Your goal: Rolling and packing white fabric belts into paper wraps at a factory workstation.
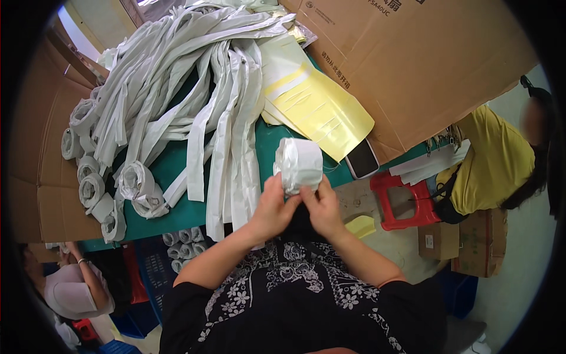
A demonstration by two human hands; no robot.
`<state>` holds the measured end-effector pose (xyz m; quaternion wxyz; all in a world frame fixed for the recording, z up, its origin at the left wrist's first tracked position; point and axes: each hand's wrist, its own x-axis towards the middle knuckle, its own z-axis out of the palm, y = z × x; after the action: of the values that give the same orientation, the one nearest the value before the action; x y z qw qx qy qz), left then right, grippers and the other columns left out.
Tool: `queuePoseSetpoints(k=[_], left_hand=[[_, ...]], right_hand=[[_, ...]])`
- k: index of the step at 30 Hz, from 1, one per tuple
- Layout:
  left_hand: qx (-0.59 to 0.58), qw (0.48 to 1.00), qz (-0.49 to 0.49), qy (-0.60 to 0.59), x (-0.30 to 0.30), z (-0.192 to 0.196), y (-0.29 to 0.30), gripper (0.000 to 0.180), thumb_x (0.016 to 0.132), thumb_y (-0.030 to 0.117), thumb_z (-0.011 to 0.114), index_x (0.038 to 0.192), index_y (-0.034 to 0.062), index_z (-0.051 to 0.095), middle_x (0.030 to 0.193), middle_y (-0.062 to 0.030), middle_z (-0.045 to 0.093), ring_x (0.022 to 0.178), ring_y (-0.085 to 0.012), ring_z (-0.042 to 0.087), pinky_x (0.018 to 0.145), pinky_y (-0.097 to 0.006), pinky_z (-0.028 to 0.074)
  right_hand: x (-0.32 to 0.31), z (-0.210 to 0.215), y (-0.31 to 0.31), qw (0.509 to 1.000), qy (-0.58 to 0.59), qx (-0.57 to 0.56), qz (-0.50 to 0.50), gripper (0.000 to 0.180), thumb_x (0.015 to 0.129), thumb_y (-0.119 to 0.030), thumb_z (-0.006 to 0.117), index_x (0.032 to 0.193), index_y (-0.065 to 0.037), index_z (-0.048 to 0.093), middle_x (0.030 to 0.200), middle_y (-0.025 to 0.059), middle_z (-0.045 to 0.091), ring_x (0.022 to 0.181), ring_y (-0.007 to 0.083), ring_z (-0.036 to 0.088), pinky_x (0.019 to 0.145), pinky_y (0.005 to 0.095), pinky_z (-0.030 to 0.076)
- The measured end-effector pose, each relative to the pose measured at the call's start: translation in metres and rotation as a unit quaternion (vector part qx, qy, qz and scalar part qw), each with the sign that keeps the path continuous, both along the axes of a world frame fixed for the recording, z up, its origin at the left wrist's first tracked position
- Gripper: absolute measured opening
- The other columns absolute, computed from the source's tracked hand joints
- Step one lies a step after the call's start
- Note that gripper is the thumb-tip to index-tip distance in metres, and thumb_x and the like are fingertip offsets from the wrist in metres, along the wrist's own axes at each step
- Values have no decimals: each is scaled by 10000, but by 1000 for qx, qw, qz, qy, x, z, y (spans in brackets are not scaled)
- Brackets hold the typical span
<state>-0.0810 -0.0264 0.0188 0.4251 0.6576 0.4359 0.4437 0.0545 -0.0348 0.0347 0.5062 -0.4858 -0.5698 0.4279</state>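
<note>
Between my two hands, in front of my chest at the table's near edge, is a roll of white strip (302, 162). My left hand (274, 203) grips its lower left side, fingers closed. At the lower right, my right hand (321, 206) pinches the roll with the thumb pressed on it. A large heap of long white strips (230, 118) spreads over the green table (168, 227) ahead and to the left, several ends hanging towards me. Several finished-looking coils, such as one white roll (137, 182), lie at the table's left side.
Yellow sheets (330, 112) lie right of the strips, beside a phone (361, 159). A large cardboard box (424, 65) stands at the far right. A red stool (407, 203) and a person in yellow (492, 159) are to the right. A blue crate (156, 271) holds more rolls (186, 245) below left.
</note>
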Motion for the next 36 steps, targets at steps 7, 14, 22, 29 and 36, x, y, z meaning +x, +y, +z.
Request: queuePoseSetpoints(k=[7, 14, 22, 29, 36], left_hand=[[125, 959, -73, 243, 10, 23, 19, 455, 802, 82, 614, 1185, -44, 403, 1153, -221, 455, 1073, -334, 459, 917, -401, 375], [2, 968, -69, 240, -12, 53, 187, 223, 827, 225, 600, 875, 16, 662, 790, -124, 658, 743, -285, 623, 691, -359, 483], [129, 870, 64, 472, 15, -23, 295, 254, 755, 225, 635, 819, -20, 646, 839, -192, 639, 815, -317, 620, 734, -390, 482], [63, 896, 72, 434, 6, -23, 312, 360, 698, 321, 684, 830, -9, 627, 822, -196, 636, 820, -325, 618, 733, -400, 481], [73, 886, 39, 456, 18, 6, 300, 243, 738, 262, 618, 778, 23, 631, 814, -162, 648, 775, -328, 624, 701, -395, 484]], right_hand=[[17, -31, -7, 996, 31, -76, -17, 305, 951, -249, 455, 1106, 1, 536, 1047, 112, 588, 955, 176, 552, 826, 307, 429], [59, 32, 65, 997, 1, 59, -43, 272, 924, -166, 473, 1098, 41, 505, 986, 126, 593, 893, 209, 567, 785, 319, 439], [64, 3, 194, 870, -446, 207, -43, 242, 843, -251, 544, 861, -14, 494, 891, 162, 548, 875, 315, 504, 780, 441, 362], [70, -29, 214, 893, -418, 130, -105, 274, 882, -274, 504, 879, 0, 489, 880, 188, 565, 869, 375, 516, 773, 465, 374], [73, -28, 212, 884, -443, 124, -85, 294, 886, -286, 495, 854, 6, 482, 872, 193, 566, 861, 384, 516, 767, 470, 374]])
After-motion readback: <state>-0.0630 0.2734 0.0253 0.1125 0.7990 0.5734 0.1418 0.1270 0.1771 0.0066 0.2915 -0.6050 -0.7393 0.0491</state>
